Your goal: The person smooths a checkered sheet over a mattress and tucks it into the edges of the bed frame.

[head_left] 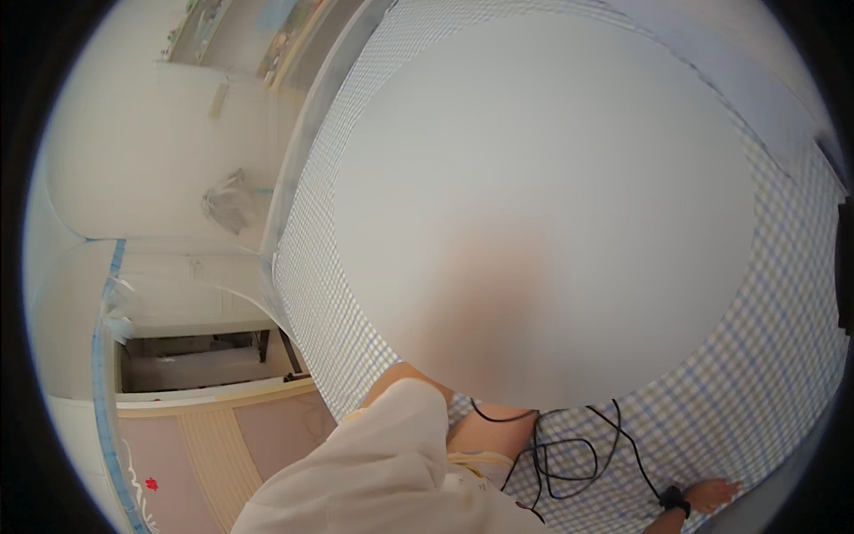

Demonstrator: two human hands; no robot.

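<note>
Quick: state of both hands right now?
Left hand: not visible, can't tell.
Right hand: looks open, on the checked cloth, no held object visible.

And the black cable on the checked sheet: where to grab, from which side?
Probably the right-hand bend of the middle loop of the black cable, pinched from above and the right. It curls loosely on the checked sheet, that side facing the right hand, while the left strands run close to the white garment.
</note>
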